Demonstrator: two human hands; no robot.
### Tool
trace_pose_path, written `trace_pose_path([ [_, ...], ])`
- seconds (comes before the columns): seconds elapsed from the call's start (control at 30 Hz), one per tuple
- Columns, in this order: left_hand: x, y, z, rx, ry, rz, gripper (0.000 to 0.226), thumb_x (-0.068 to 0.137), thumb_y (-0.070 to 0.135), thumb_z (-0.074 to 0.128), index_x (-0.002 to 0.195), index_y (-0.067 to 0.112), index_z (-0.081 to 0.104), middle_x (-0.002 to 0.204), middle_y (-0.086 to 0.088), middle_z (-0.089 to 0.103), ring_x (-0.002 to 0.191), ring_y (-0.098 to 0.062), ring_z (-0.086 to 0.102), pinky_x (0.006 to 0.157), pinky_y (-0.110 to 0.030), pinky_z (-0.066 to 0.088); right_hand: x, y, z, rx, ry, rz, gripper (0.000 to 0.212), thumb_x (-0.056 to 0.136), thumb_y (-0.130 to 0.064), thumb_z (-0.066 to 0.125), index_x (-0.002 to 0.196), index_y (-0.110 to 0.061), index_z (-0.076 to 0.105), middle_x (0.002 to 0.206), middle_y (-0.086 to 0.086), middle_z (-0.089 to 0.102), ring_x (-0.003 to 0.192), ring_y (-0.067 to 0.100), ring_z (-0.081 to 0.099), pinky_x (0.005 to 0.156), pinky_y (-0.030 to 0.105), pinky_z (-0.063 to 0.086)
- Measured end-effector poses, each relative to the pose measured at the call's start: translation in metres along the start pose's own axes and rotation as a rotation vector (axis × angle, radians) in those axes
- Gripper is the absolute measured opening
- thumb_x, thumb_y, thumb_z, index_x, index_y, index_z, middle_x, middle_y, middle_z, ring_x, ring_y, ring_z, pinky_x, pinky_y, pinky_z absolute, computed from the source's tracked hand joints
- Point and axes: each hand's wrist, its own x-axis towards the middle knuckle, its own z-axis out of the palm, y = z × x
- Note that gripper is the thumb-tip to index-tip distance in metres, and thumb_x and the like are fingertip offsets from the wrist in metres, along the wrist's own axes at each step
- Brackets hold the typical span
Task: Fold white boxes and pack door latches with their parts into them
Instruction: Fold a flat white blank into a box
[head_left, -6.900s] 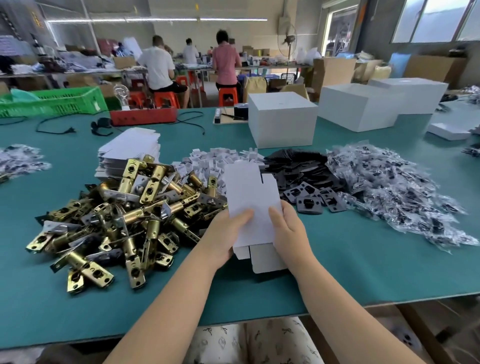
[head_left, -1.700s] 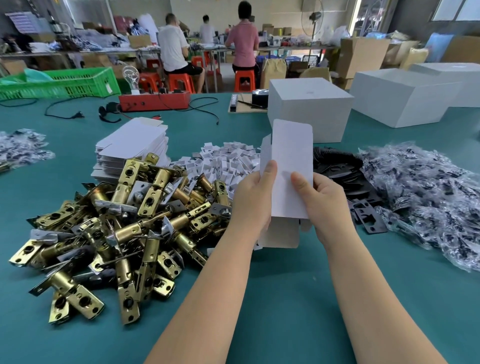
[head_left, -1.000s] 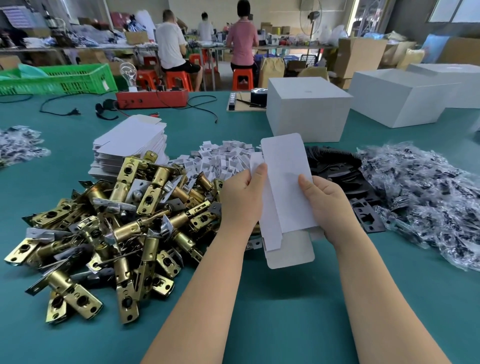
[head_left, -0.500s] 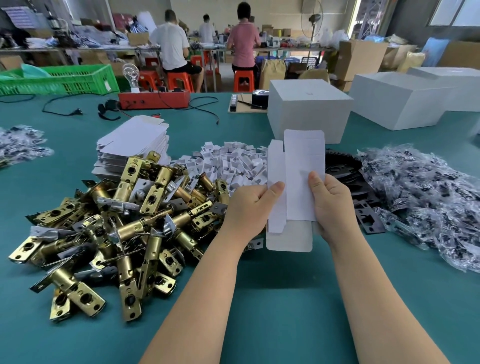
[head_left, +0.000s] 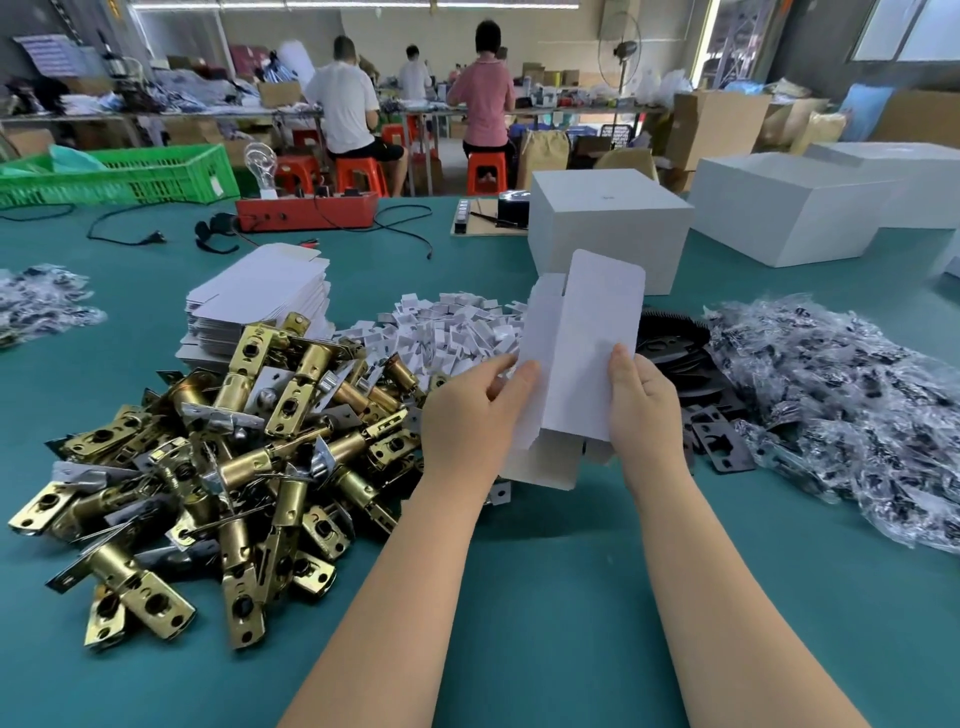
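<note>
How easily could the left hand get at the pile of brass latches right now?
Probably yes, once it lets go. The left hand is holding the white box together with the right hand. The brass latches lie just to its left on the table, with nothing between.

Head camera looks down-forward, close over table.

Shiny brass-coloured metal door latches are gleaming on the matt teal tabletop; the white matt cardboard box blank is looking smooth, the clear plastic bags glossy and crinkled.
</note>
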Motion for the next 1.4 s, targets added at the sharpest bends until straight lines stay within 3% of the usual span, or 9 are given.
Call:
trace_pose_path([
  [0.23,-0.004,0.008,0.001,0.117,-0.096,0.115,0.038,0.085,0.059,0.051,0.074,0.025,0.062,0.054,0.008,0.055,0.059,-0.009,0.054,0.05,-0.017,0.038,-0.006,-0.008,0.004,-0.27,-0.064,-0.093,0.039,0.1,-0.048,0.034,0.1,-0.013,0.052,0.081,-0.011,0.057,0.076,0.015,0.054,0.069,0.037,0.042],
  [0.37,-0.006,0.011,0.003,-0.027,-0.093,0.089,0.043,0.086,0.053,0.052,0.085,0.015,0.071,0.059,-0.001,0.059,0.053,-0.012,0.05,0.049,-0.02,0.036,-0.008,-0.009,0.007,-0.247,-0.094,-0.065,0.031,0.1,-0.049,0.032,0.103,-0.025,0.05,0.09,-0.012,0.058,0.084,0.015,0.058,0.07,0.036,0.046],
  [0.47,-0.007,0.009,0.0,-0.177,-0.101,-0.01,0.034,0.089,0.05,0.058,0.121,0.038,0.061,0.056,0.006,0.057,0.05,-0.002,0.048,0.052,-0.016,0.039,-0.006,-0.012,0.001,-0.009,-0.209,0.017,0.018,0.099,-0.049,0.038,0.106,-0.043,0.053,0.101,-0.019,0.065,0.096,0.009,0.063,0.083,0.036,0.052],
  [0.53,-0.007,0.008,-0.005,-0.289,-0.101,-0.028,0.048,0.093,0.046,0.056,0.135,0.055,0.035,0.048,0.014,0.049,0.046,-0.001,0.043,0.05,-0.011,0.036,-0.004,-0.014,-0.007,0.052,-0.354,-0.035,0.034,0.095,-0.048,0.047,0.128,-0.052,0.041,0.104,-0.029,0.066,0.101,-0.004,0.062,0.09,0.029,0.05],
  [0.63,-0.003,0.006,-0.016,-0.456,-0.038,-0.123,0.034,0.086,0.053,0.057,0.115,0.068,0.05,0.056,0.016,0.054,0.051,-0.004,0.045,0.053,-0.019,0.039,-0.004,-0.018,-0.017,0.107,-0.633,-0.086,0.067,0.081,-0.038,0.069,0.133,-0.06,0.032,0.114,-0.011,0.068,0.103,0.007,0.065,0.077,0.019,0.052],
  [0.8,0.004,-0.003,-0.026,-0.738,-0.115,-0.301,0.029,0.082,0.041,0.066,0.112,0.041,0.068,0.096,0.021,0.073,0.087,-0.005,0.069,0.073,-0.024,0.054,-0.001,-0.018,-0.028,0.214,-0.886,0.016,0.091,0.064,-0.014,0.079,0.137,-0.049,0.037,0.125,0.004,0.064,0.082,0.024,0.059,0.067,0.031,0.051],
  [1.03,0.003,-0.004,-0.031,-0.678,-0.34,-0.27,0.06,0.079,0.063,0.064,0.134,0.041,0.054,0.09,0.007,0.074,0.067,-0.011,0.068,0.049,-0.02,0.052,-0.003,-0.016,-0.02,0.15,-0.578,-0.032,0.073,0.065,-0.011,0.079,0.121,-0.049,0.054,0.102,-0.001,0.074,0.079,0.011,0.069,0.06,0.023,0.053],
  [1.23,0.0,-0.004,-0.034,-0.638,-0.536,-0.155,0.076,0.08,0.03,0.077,0.145,0.041,0.038,0.108,0.006,0.074,0.081,-0.013,0.066,0.059,-0.024,0.056,-0.001,-0.016,-0.024,0.226,-0.444,-0.015,0.06,0.059,-0.035,0.082,0.113,-0.052,0.062,0.103,0.001,0.074,0.087,0.016,0.07,0.067,0.03,0.056],
  [1.4,-0.001,-0.007,-0.035,-0.65,-0.518,-0.132,0.066,0.079,0.026,0.08,0.129,0.054,0.047,0.073,0.012,0.068,0.06,-0.005,0.06,0.055,-0.021,0.052,-0.002,-0.014,-0.025,0.235,-0.487,-0.02,0.063,0.061,-0.029,0.085,0.117,-0.044,0.063,0.101,0.005,0.074,0.087,0.019,0.07,0.07,0.027,0.055],
])
